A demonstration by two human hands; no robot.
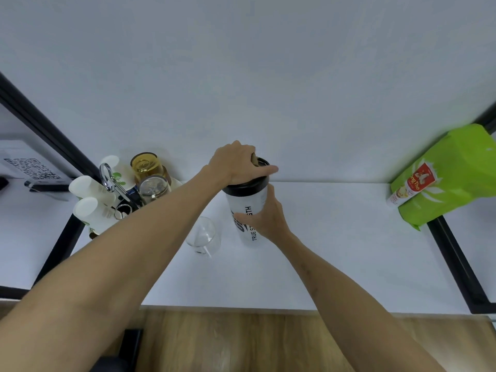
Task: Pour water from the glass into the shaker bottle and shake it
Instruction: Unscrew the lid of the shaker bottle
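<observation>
Bottle (248, 210): stood upright on the white surface (335, 237), gripped by both hands.
Left hand (236, 162): lay clenched over the black lid (247, 183), fingers curled round its rim.
Right hand (264, 218): wrapped the bottle's clear body below the lid, thumb across the printed lettering.
Glass (202, 236): stood just left of the right hand, apart from the bottle; looked empty.
Cups (88, 200): rack of upturned cups and glasses lay well left of the left hand.
Bag (445, 175): green, stood far right of the right hand, against the wall.
</observation>
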